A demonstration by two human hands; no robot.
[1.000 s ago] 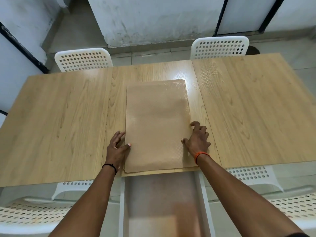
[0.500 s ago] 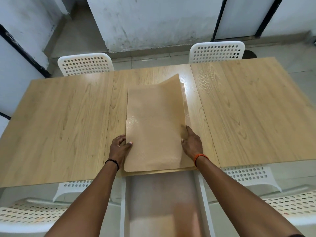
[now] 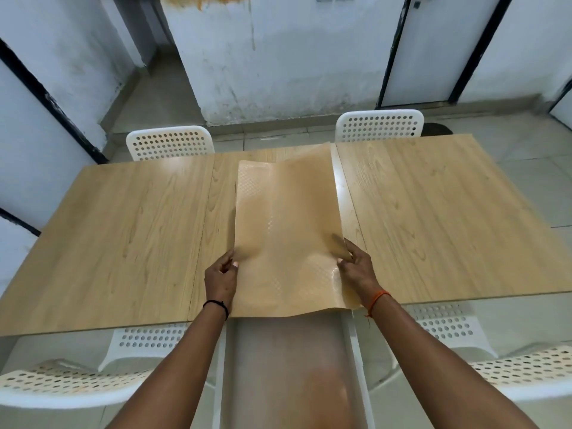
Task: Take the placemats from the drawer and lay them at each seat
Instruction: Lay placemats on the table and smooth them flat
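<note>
A tan, textured placemat (image 3: pixel 288 230) is lifted off the middle of the wooden table (image 3: pixel 123 230), bowed and wavy, its near edge hanging over the open drawer (image 3: pixel 284 366). My left hand (image 3: pixel 220 278) pinches its left edge near the near corner. My right hand (image 3: pixel 357 267) grips its right edge. A sliver of another mat (image 3: pixel 353 300) shows under the right near corner. The drawer is pulled out below the table's near edge; its inside looks pale and blurred.
Two white perforated chairs (image 3: pixel 170 144) (image 3: pixel 379 125) stand at the far side of the table. Two more chairs (image 3: pixel 74 388) (image 3: pixel 501 376) sit at the near side, left and right of the drawer. White walls and dark door frames lie behind.
The top mat, flat on the table a second ago, has been gripped on both edges and raised. The view has tilted up, so more of the room shows.
</note>
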